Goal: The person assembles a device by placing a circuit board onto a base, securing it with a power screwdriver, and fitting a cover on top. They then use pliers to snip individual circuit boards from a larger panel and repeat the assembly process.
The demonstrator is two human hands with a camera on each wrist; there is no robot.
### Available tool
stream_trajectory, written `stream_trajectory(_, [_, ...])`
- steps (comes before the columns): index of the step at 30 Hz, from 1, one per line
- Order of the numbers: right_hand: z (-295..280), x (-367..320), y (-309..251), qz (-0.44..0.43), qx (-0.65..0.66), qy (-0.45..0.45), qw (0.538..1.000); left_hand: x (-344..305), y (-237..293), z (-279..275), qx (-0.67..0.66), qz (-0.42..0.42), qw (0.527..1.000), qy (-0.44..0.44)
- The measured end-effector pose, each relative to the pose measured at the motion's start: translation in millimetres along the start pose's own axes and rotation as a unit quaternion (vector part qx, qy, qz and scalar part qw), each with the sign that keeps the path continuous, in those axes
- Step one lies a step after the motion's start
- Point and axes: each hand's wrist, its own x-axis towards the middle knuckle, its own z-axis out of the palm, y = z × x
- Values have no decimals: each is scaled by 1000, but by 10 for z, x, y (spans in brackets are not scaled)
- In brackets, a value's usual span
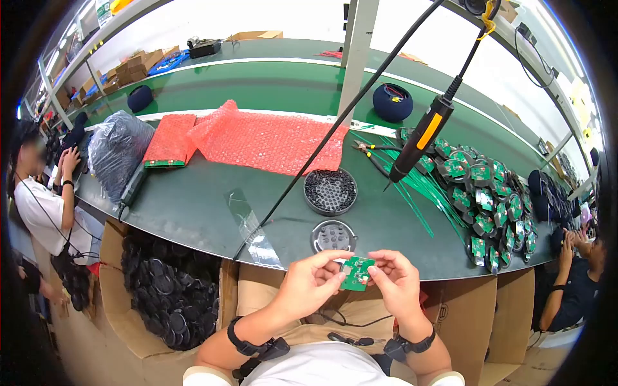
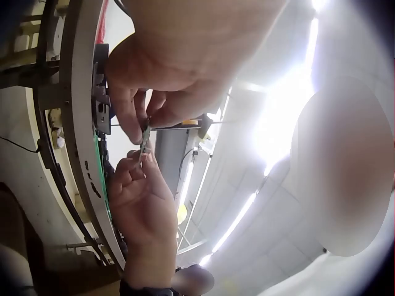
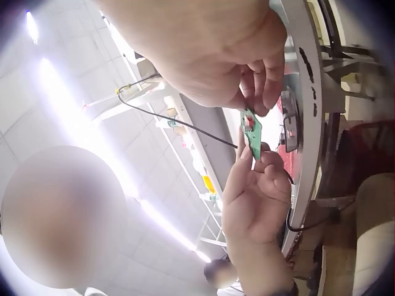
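Observation:
Between both hands, a small green circuit board (image 1: 356, 274) is held up in front of the table's near edge. My left hand (image 1: 310, 283) pinches its left edge between thumb and fingers. At the opposite edge my right hand (image 1: 398, 283) grips it the same way. The right wrist view shows the board (image 3: 252, 131) nearly edge-on, with a small red and white part on its face. Just beyond the hands, a round black part (image 1: 333, 235) lies on the table. Behind that stands a round black dish (image 1: 330, 210) of small dark pieces.
An electric screwdriver (image 1: 421, 135) hangs at the right, tip down. Round parts with green boards (image 1: 483, 199) are heaped beside green cable ties (image 1: 421, 186) and cutters (image 1: 373, 148). Red bubble wrap (image 1: 270, 138) covers the left back. A carton (image 1: 119, 296) of black discs stands below left.

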Motion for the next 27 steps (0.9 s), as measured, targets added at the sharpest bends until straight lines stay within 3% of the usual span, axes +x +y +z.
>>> stream_trajectory(1, [21,-4,-6,2,0,-3,1000,-30,8,-8,11,-19,1000,-2])
stream_trajectory(4, [60,-96,-4,-185,-210,20,960,-118,-104,42,-5,-37,999,24])
stream_trajectory(5, [83,-130,-41,-182,-209,18,961,-140,-143,61,-33,-34,998,49])
stream_trajectory(7, [136,-212,-142,-267,-361,-23,893,-177,-150,70,-37,-57,997,42])
stream_trajectory(11, [82,-251,-126,-250,-366,-26,896,-206,-234,119,-107,-66,992,13])
stream_trajectory(17, [-106,-193,-151,-224,-321,-54,918,-186,-121,108,-7,-80,997,-16])
stream_trajectory(21, [-228,-54,-221,-245,-354,-74,900,-115,-37,-12,-19,-55,998,38])
stream_trajectory(22, [-254,5,-242,-244,-343,-60,905,-74,36,-72,219,74,968,101])
stream_trajectory(23, [-284,53,-254,-242,-333,-46,910,-21,99,-108,440,197,862,155])
stream_trajectory(25, [-368,143,-203,-231,-329,-34,915,86,86,-129,425,201,868,160])
stream_trajectory(27, [-418,221,-151,-212,-306,-35,927,164,-31,-159,477,222,844,103])
